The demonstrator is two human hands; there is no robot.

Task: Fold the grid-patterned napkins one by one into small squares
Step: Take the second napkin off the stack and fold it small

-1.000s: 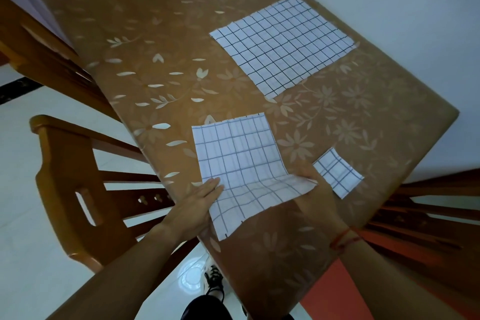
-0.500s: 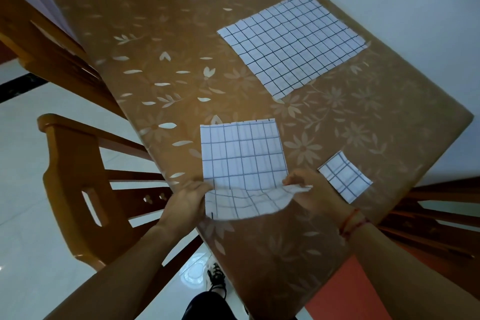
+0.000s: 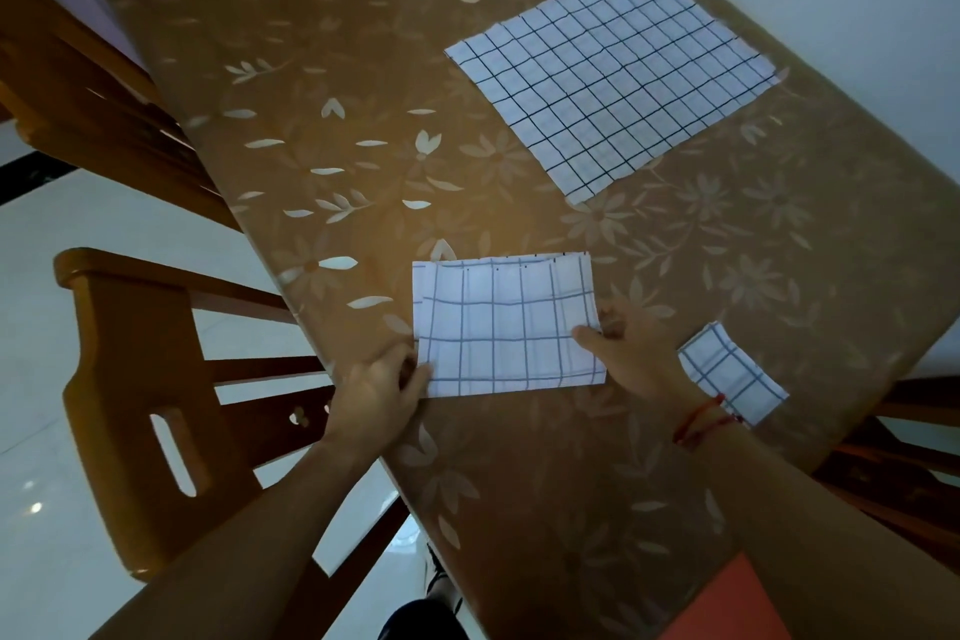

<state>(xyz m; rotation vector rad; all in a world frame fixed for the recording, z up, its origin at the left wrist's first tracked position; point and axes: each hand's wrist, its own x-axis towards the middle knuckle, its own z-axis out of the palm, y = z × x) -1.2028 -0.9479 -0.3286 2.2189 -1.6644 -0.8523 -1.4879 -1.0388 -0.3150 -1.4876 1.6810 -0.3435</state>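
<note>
Napkin number two, the half-folded napkin, lies as a rectangle on the near part of the table. Its long axis runs from 9 to 3 o'clock, its crease is toward 6 and its loose edges toward 12, with the layers slightly out of line at the far-left corner. The left hand pinches the short end at 9 o'clock, thumb on top at the near corner. The right hand pinches the short end at 3 o'clock. Each hand has one end, so neither is nearer.

The next fold likely carries one short end across to the other along that axis. The table's edge is tight at 9 o'clock, right by the left hand, with a wooden chair beyond. At 3 o'clock the finished small square sits near the right wrist. Bare tabletop opens toward 12, and the unfolded napkin lies well apart at 1 o'clock.
</note>
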